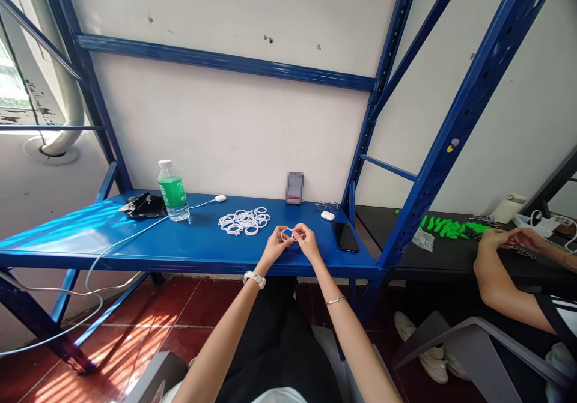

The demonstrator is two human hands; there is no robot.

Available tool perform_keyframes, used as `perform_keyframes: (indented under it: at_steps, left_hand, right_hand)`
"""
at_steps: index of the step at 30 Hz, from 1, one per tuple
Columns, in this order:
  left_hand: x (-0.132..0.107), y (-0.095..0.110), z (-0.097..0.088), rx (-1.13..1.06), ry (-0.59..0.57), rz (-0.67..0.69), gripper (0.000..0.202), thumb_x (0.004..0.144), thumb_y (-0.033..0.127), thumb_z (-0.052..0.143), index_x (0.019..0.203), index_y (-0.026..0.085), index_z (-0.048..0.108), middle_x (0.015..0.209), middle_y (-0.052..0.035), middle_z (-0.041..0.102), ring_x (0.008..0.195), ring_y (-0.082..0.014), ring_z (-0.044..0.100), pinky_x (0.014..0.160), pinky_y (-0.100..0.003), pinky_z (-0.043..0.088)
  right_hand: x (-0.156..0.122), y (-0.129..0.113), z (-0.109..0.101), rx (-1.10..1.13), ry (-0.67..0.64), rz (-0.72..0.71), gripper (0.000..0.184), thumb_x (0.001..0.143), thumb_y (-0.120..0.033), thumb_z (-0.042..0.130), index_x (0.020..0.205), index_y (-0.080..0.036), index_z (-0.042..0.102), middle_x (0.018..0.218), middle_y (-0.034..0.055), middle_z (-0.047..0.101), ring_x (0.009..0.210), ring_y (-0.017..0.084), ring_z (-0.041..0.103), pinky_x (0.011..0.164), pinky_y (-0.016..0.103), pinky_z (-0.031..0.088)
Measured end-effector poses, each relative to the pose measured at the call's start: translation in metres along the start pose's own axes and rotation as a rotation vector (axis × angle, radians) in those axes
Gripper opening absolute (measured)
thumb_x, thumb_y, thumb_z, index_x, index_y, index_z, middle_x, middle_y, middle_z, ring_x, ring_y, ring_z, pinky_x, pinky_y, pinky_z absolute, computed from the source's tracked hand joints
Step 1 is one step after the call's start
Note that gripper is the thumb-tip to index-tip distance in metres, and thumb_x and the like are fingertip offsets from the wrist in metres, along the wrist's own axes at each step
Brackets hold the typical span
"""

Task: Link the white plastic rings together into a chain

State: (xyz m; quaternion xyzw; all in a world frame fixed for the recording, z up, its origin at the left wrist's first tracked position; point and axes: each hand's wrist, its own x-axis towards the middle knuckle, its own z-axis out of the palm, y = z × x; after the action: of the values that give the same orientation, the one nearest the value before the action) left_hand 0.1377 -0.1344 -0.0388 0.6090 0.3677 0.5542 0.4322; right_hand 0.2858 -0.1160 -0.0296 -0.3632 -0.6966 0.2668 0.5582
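Observation:
Above the front edge of the blue table [148,244], my left hand [277,245] pinches a small white ring [285,233] from its left side. My right hand [306,241] closes its fingertips on the ring's right side, so the two hands almost meet. A loose pile of similar white rings [244,220], some with small tabs, lies on the table to the left of my hands. Fine detail of the held ring is partly covered by my fingers.
A water bottle [173,191], a black plastic bag [144,205] and a white cable [135,235] lie left. Right are a black phone [345,236], white case [327,215] and glasses [326,205]. A co-worker's hands [505,239] are beside green pieces [451,227] beyond the blue post [433,181].

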Motion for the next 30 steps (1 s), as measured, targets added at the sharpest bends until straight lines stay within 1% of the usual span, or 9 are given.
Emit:
perform_keyframes:
  at_steps: [8, 19, 30]
  left_hand:
    - [0.0008, -0.0016, -0.0013, 0.018, -0.003, 0.018, 0.053, 0.073, 0.052, 0.075, 0.109, 0.021, 0.054, 0.070, 0.0041, 0.061, 0.064, -0.0138, 0.060, 0.064, -0.027, 0.049]
    - [-0.0001, 0.0005, -0.0008, 0.032, 0.005, 0.001, 0.055, 0.070, 0.055, 0.075, 0.109, 0.022, 0.054, 0.071, 0.0042, 0.060, 0.065, -0.0139, 0.059, 0.064, -0.026, 0.048]
    - [0.0000, 0.0000, -0.0015, 0.047, -0.003, 0.013, 0.054, 0.072, 0.054, 0.074, 0.110, 0.021, 0.054, 0.071, 0.0042, 0.060, 0.064, -0.0137, 0.059, 0.063, -0.026, 0.048]
  right_hand:
    - [0.0000, -0.0013, 0.0002, -0.003, 0.001, -0.002, 0.017, 0.082, -0.039, 0.056, 0.078, -0.024, 0.059, 0.077, 0.0017, 0.064, 0.068, 0.019, 0.061, 0.061, 0.029, 0.051]
    - [-0.0001, 0.0001, 0.0005, -0.005, 0.008, -0.010, 0.015, 0.082, -0.038, 0.056, 0.076, -0.024, 0.058, 0.076, 0.0014, 0.064, 0.067, 0.019, 0.062, 0.061, 0.029, 0.051]
    - [-0.0007, -0.0034, -0.0001, -0.004, -0.002, -0.003, 0.016, 0.083, -0.038, 0.055, 0.076, -0.024, 0.058, 0.076, 0.0013, 0.063, 0.068, 0.019, 0.062, 0.062, 0.029, 0.051]
